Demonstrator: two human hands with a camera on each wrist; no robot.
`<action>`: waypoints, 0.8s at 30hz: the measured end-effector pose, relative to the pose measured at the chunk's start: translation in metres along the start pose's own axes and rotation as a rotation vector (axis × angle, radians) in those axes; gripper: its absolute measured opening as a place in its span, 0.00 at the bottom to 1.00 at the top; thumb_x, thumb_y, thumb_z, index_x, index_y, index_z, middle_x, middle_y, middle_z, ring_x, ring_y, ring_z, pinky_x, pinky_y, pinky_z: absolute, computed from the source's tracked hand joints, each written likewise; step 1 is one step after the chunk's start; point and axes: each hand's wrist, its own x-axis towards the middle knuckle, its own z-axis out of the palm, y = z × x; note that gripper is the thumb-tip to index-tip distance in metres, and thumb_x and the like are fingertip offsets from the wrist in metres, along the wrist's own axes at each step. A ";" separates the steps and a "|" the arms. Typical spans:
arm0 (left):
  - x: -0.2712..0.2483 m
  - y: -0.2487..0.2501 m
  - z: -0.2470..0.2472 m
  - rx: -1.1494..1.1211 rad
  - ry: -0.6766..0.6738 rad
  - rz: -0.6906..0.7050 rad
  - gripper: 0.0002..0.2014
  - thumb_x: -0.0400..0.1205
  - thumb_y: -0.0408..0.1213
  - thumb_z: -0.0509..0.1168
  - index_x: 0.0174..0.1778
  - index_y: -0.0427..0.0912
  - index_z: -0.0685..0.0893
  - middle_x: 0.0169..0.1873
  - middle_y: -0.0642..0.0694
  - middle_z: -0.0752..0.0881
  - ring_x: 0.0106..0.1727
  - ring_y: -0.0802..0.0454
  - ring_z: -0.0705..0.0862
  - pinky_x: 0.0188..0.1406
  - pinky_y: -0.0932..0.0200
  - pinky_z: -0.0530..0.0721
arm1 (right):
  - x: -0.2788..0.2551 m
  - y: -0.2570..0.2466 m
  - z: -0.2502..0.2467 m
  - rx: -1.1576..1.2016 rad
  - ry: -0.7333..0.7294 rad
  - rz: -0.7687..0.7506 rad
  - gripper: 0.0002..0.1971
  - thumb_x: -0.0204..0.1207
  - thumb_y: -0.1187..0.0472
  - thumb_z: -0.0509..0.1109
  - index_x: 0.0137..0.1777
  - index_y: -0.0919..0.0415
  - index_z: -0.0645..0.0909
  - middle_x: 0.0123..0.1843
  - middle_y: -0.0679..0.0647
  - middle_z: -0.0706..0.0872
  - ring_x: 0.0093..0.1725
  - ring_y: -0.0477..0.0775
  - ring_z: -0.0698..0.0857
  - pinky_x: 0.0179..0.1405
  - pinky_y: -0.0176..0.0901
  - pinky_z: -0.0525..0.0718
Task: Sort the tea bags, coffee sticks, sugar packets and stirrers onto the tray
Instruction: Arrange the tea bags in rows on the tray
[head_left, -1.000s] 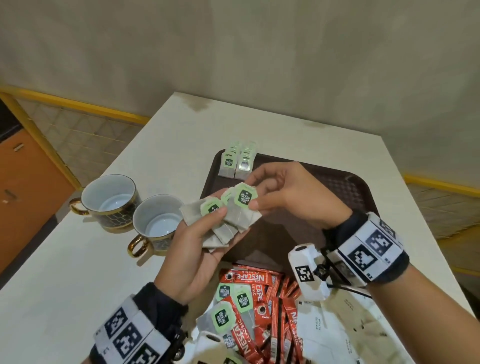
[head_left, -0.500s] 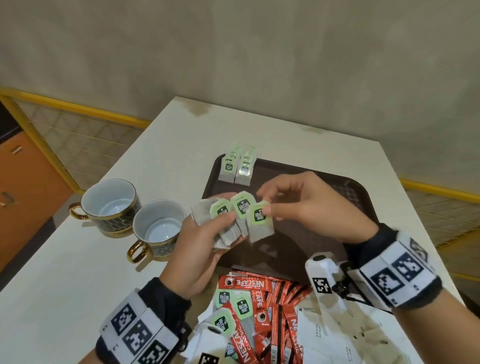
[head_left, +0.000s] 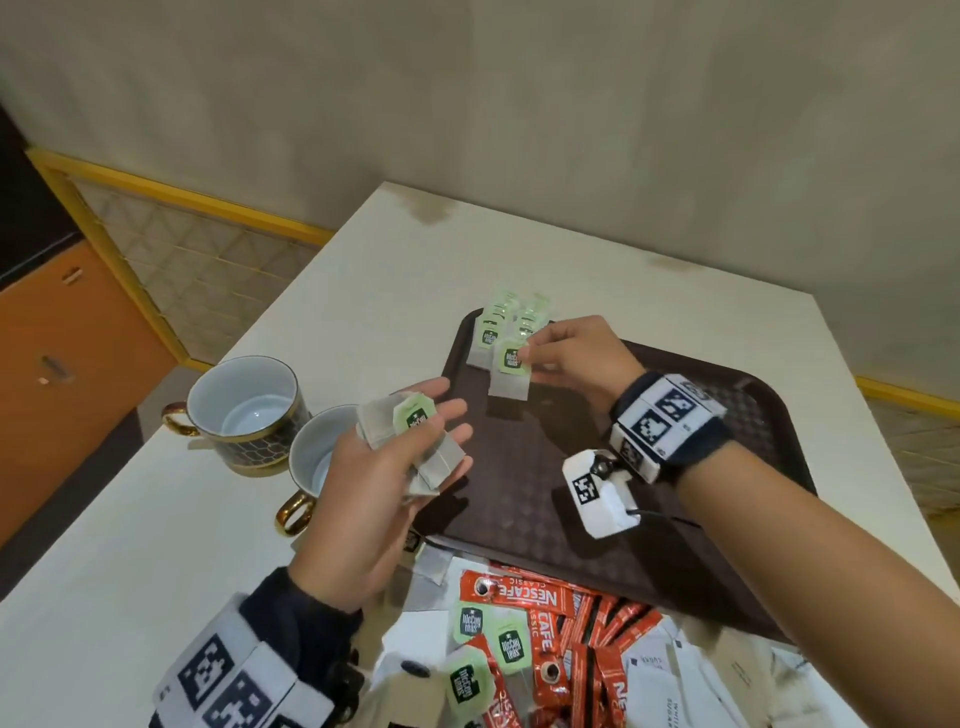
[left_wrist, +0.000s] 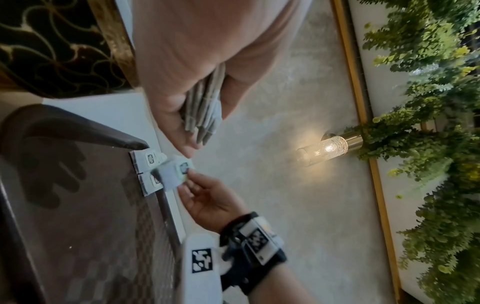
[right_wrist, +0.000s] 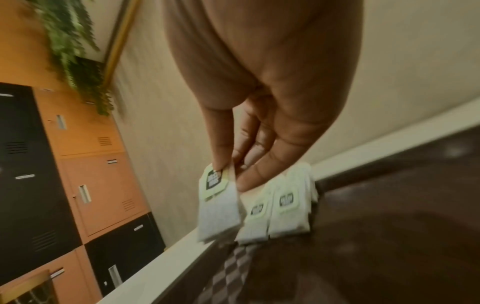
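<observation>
Pinching one green-tagged paper tea bag (head_left: 510, 371) by its tag end, the right hand (head_left: 571, 358) hangs it lengthwise, tag uppermost, over the brown plastic tray's (head_left: 753, 467) far-left corner; left hand (head_left: 384, 478) clasps several more.

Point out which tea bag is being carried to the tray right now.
The tea bag pinched in the right hand, hanging above the tray; the others lie stacked or sit in the left hand.
</observation>
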 end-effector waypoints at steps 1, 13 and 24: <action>-0.001 0.000 0.000 0.002 -0.006 0.004 0.15 0.83 0.29 0.63 0.64 0.44 0.83 0.57 0.44 0.90 0.58 0.47 0.89 0.61 0.43 0.84 | 0.009 0.004 0.005 0.007 0.000 0.026 0.05 0.72 0.74 0.76 0.39 0.68 0.82 0.37 0.56 0.86 0.37 0.48 0.87 0.35 0.35 0.88; -0.008 -0.007 0.002 0.002 -0.045 -0.018 0.14 0.83 0.28 0.63 0.61 0.44 0.85 0.54 0.43 0.91 0.56 0.47 0.90 0.55 0.49 0.89 | 0.050 0.012 0.029 0.131 0.108 0.112 0.09 0.73 0.79 0.72 0.35 0.68 0.80 0.34 0.59 0.83 0.32 0.49 0.84 0.26 0.33 0.86; -0.010 -0.013 0.001 -0.002 -0.065 -0.050 0.14 0.79 0.30 0.65 0.58 0.46 0.87 0.52 0.44 0.92 0.55 0.47 0.90 0.52 0.51 0.90 | 0.042 0.010 -0.017 -0.132 0.007 0.109 0.04 0.72 0.74 0.76 0.38 0.70 0.83 0.27 0.57 0.82 0.22 0.46 0.79 0.23 0.31 0.81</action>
